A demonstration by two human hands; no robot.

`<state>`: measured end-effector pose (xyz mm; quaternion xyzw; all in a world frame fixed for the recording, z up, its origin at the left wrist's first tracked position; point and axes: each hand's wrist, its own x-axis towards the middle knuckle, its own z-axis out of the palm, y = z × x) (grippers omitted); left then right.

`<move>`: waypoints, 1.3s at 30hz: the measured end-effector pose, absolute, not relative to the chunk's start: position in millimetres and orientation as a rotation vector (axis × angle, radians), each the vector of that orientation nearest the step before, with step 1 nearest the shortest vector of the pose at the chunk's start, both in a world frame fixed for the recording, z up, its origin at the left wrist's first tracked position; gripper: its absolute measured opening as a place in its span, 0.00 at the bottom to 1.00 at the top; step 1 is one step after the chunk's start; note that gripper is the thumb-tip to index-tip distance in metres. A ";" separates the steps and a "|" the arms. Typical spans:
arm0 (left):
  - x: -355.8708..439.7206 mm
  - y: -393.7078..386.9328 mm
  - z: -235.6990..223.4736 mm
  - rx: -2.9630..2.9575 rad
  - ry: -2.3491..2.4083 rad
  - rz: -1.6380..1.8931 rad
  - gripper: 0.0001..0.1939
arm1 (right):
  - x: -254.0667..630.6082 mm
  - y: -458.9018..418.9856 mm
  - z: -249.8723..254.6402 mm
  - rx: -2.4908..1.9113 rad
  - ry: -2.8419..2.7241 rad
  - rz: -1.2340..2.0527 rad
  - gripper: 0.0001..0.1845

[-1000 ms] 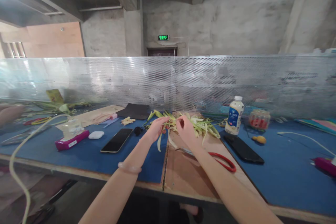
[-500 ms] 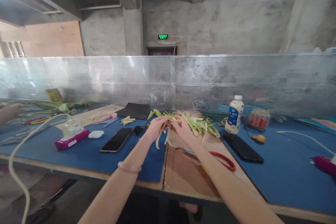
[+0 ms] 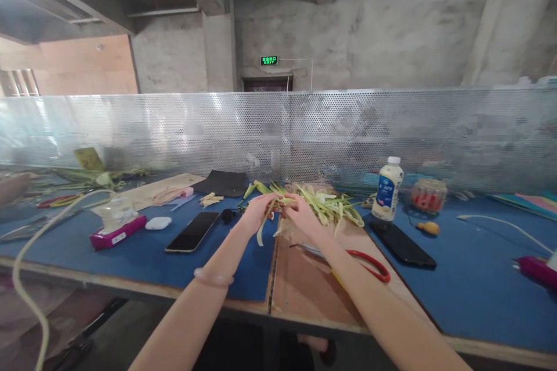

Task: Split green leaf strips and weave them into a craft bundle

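My left hand (image 3: 258,213) and my right hand (image 3: 299,211) meet at the middle of the table, fingers pinched round pale green leaf strips (image 3: 260,234) that look like corn husk. One strip hangs down below the left fingers. Just beyond and right of my hands lies a loose pile of green and cream strips (image 3: 331,206) on a wooden board (image 3: 300,290). Partly under my right forearm are scissors with red handles (image 3: 369,264), and a bit of something yellow (image 3: 338,279) shows beside that arm. My fingertips are partly hidden by the hands themselves.
A phone (image 3: 192,232), a white case (image 3: 158,223) and a magenta power strip (image 3: 117,233) lie at left. At right are a milk bottle (image 3: 387,190), a black phone (image 3: 404,245) and a jar (image 3: 429,195). A perforated metal screen (image 3: 209,133) stands behind. A co-worker's hand (image 3: 13,186) shows at far left.
My right hand has come closer to my left, its fingers moving from a raised curl down onto the strips. The hanging strip has shifted slightly left and up. The table items stay put.
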<state>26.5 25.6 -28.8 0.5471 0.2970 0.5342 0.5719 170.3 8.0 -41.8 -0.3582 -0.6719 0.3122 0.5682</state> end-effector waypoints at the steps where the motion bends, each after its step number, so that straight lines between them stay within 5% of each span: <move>1: 26.7 25.1 -28.4 1.279 0.692 1.251 0.11 | 170.9 9.0 -42.3 -0.841 -1.568 0.735 0.20; 39: 28.5 27.2 -27.2 1.102 0.528 1.379 0.04 | 169.4 -4.5 -32.2 -0.801 -1.622 0.545 0.15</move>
